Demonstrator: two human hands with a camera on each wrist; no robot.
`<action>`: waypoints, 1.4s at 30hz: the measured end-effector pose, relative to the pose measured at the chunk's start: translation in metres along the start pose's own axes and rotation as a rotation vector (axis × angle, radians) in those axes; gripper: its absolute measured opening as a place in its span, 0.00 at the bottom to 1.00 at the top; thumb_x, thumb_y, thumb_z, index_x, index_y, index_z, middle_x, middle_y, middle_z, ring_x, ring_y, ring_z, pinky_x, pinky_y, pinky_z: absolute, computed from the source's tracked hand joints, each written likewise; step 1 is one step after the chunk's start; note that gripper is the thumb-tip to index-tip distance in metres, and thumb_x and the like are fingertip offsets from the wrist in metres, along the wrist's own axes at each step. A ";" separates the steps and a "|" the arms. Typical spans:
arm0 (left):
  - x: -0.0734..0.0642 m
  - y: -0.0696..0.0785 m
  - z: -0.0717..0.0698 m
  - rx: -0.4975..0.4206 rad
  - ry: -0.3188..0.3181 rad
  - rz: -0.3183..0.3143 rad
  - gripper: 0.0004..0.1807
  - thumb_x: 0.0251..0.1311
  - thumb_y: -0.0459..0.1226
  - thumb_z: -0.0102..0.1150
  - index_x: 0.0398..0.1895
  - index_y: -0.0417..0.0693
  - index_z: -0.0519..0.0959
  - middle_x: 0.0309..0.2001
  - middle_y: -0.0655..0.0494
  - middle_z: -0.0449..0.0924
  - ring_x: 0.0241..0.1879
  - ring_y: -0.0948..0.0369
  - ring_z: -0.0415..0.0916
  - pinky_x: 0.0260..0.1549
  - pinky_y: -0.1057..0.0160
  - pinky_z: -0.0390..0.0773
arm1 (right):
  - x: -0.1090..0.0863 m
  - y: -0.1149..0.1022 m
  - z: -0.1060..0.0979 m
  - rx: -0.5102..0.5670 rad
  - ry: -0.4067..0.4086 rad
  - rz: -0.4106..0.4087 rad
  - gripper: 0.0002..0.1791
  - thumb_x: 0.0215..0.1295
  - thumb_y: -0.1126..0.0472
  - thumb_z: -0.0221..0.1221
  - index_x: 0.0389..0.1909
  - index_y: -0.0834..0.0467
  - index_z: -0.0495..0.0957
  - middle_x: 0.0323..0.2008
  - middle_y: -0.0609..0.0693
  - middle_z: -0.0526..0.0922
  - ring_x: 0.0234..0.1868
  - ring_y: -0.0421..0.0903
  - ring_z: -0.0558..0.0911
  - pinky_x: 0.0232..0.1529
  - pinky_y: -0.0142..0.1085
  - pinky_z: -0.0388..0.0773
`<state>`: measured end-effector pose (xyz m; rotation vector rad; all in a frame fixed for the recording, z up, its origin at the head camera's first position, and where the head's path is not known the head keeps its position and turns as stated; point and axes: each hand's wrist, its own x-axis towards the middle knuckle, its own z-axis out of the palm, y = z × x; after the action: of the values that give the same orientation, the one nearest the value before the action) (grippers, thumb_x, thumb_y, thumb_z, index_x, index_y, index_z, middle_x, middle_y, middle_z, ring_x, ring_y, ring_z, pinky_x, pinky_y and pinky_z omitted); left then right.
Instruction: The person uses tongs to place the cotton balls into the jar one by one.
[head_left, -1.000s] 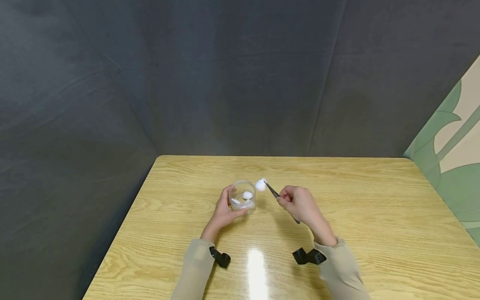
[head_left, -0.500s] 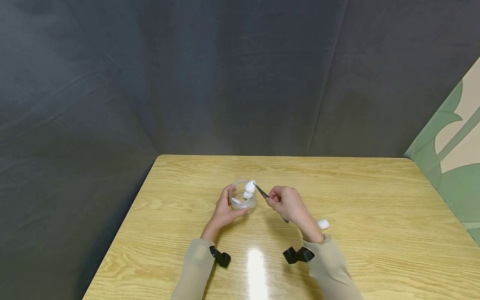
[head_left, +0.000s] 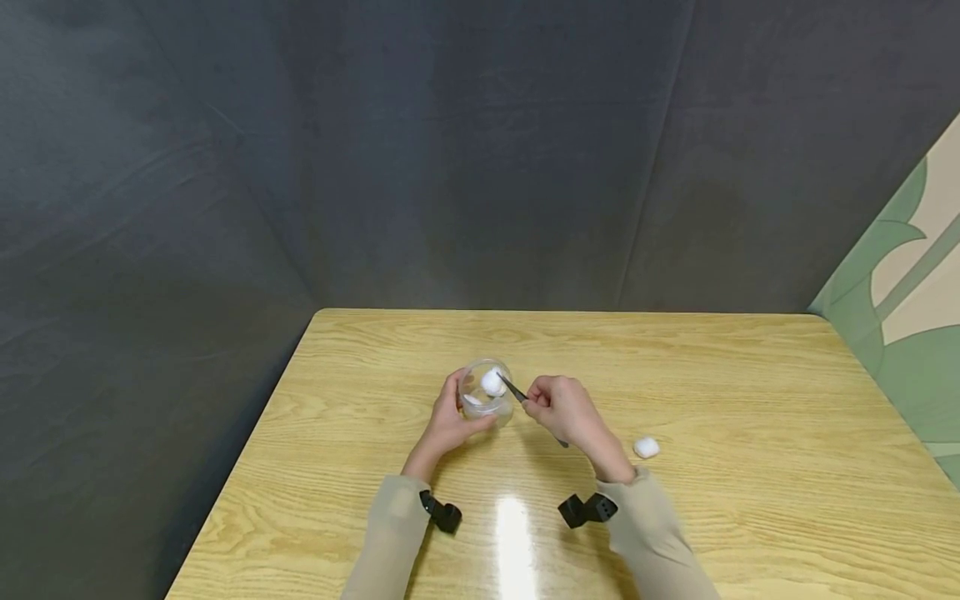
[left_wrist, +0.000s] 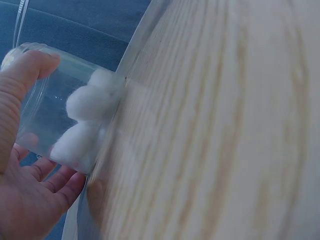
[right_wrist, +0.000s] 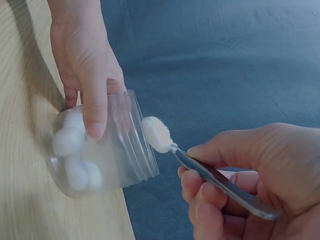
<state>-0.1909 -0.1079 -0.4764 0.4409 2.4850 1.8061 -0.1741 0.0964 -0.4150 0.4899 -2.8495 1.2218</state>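
Note:
My left hand point(head_left: 447, 429) grips a clear plastic jar point(head_left: 497, 415), thumb on the near side and fingers round the far side. Several white cotton balls point(left_wrist: 85, 102) lie at the bottom of the jar, which stands on the table in the left wrist view. With thumb and fingers my right hand point(head_left: 564, 410) pinches metal tweezers point(right_wrist: 220, 181). Their tips hold another cotton ball point(right_wrist: 157, 134) right at the jar's open mouth. On the table to the right of my right wrist lies a single loose cotton ball point(head_left: 647, 447).
The wooden table point(head_left: 750, 400) ends at a dark cloth backdrop point(head_left: 480, 167) behind. A green and cream patterned panel point(head_left: 907, 333) borders its right side. Black camera mounts point(head_left: 442, 512) are strapped to both sleeves.
My right hand has moved left, bringing the tweezers and cotton ball from beside the jar to its mouth. The loose cotton ball has come into sight beside my right wrist. My left hand stays put.

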 end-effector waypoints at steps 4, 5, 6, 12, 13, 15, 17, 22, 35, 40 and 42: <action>0.000 0.000 0.000 0.002 -0.006 -0.004 0.43 0.48 0.29 0.68 0.66 0.32 0.54 0.61 0.32 0.61 0.58 0.39 0.62 0.52 0.45 0.65 | 0.001 0.000 0.002 -0.004 -0.004 -0.002 0.07 0.55 0.69 0.61 0.20 0.60 0.75 0.15 0.44 0.70 0.16 0.38 0.66 0.20 0.30 0.63; 0.000 0.000 0.000 0.001 -0.008 -0.009 0.43 0.48 0.29 0.68 0.66 0.32 0.54 0.61 0.32 0.60 0.58 0.39 0.62 0.52 0.45 0.65 | 0.001 0.000 0.002 -0.005 -0.004 -0.004 0.07 0.55 0.69 0.61 0.20 0.60 0.75 0.14 0.44 0.69 0.16 0.38 0.66 0.19 0.30 0.63; 0.000 0.000 0.000 0.001 -0.008 -0.011 0.43 0.48 0.29 0.68 0.66 0.32 0.54 0.61 0.32 0.60 0.58 0.39 0.62 0.52 0.45 0.65 | 0.001 0.000 0.002 -0.007 -0.003 -0.006 0.07 0.55 0.69 0.61 0.20 0.60 0.75 0.14 0.44 0.69 0.16 0.38 0.66 0.19 0.30 0.63; -0.001 0.001 0.000 0.005 -0.007 -0.017 0.43 0.48 0.29 0.68 0.66 0.32 0.54 0.62 0.32 0.60 0.59 0.39 0.61 0.52 0.45 0.65 | 0.001 0.000 0.003 -0.010 -0.014 -0.002 0.08 0.55 0.68 0.62 0.20 0.60 0.75 0.15 0.45 0.71 0.16 0.38 0.67 0.19 0.30 0.64; -0.001 0.001 0.000 0.006 -0.007 -0.016 0.43 0.48 0.29 0.68 0.66 0.32 0.54 0.62 0.31 0.60 0.59 0.39 0.61 0.52 0.45 0.65 | 0.001 0.000 0.003 -0.010 -0.019 0.002 0.07 0.55 0.68 0.62 0.20 0.60 0.75 0.16 0.46 0.72 0.17 0.38 0.67 0.19 0.30 0.64; -0.001 0.001 0.000 0.007 -0.005 -0.012 0.43 0.48 0.29 0.68 0.66 0.32 0.54 0.62 0.31 0.60 0.59 0.38 0.61 0.52 0.46 0.65 | 0.000 0.000 0.003 -0.007 -0.027 0.016 0.07 0.56 0.68 0.62 0.20 0.60 0.76 0.16 0.46 0.73 0.17 0.38 0.67 0.19 0.30 0.65; -0.001 0.001 0.000 0.008 -0.002 -0.009 0.43 0.48 0.29 0.68 0.66 0.31 0.54 0.62 0.30 0.60 0.60 0.38 0.60 0.52 0.46 0.65 | 0.000 -0.001 0.003 -0.009 -0.031 0.025 0.07 0.56 0.67 0.62 0.21 0.60 0.76 0.17 0.46 0.73 0.17 0.38 0.68 0.20 0.30 0.65; -0.001 0.001 0.000 0.013 0.003 -0.006 0.43 0.47 0.29 0.68 0.65 0.31 0.55 0.62 0.30 0.60 0.60 0.38 0.60 0.52 0.46 0.64 | -0.001 -0.002 0.004 -0.015 -0.030 0.039 0.07 0.56 0.66 0.62 0.21 0.60 0.76 0.18 0.46 0.74 0.17 0.39 0.68 0.20 0.30 0.65; -0.001 0.000 0.001 0.015 0.011 0.003 0.43 0.47 0.29 0.69 0.66 0.32 0.55 0.62 0.32 0.61 0.60 0.39 0.61 0.51 0.46 0.65 | -0.001 -0.002 0.002 -0.023 -0.036 0.052 0.07 0.56 0.66 0.62 0.21 0.60 0.76 0.17 0.46 0.74 0.17 0.39 0.68 0.20 0.31 0.66; -0.001 -0.001 0.001 0.016 0.009 0.005 0.43 0.47 0.29 0.69 0.66 0.32 0.55 0.62 0.32 0.61 0.60 0.39 0.60 0.52 0.46 0.64 | -0.003 -0.003 0.000 -0.025 -0.029 0.060 0.07 0.56 0.65 0.62 0.21 0.60 0.76 0.17 0.45 0.74 0.18 0.39 0.68 0.20 0.31 0.66; -0.001 -0.001 0.001 0.016 0.009 0.005 0.43 0.48 0.29 0.68 0.66 0.32 0.55 0.62 0.32 0.61 0.61 0.39 0.60 0.52 0.45 0.64 | -0.004 -0.003 -0.001 -0.030 -0.025 0.069 0.07 0.56 0.65 0.62 0.21 0.59 0.76 0.17 0.45 0.74 0.18 0.39 0.69 0.20 0.31 0.66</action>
<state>-0.1895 -0.1076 -0.4776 0.4417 2.5078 1.7951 -0.1691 0.0959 -0.4129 0.4131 -2.9246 1.1893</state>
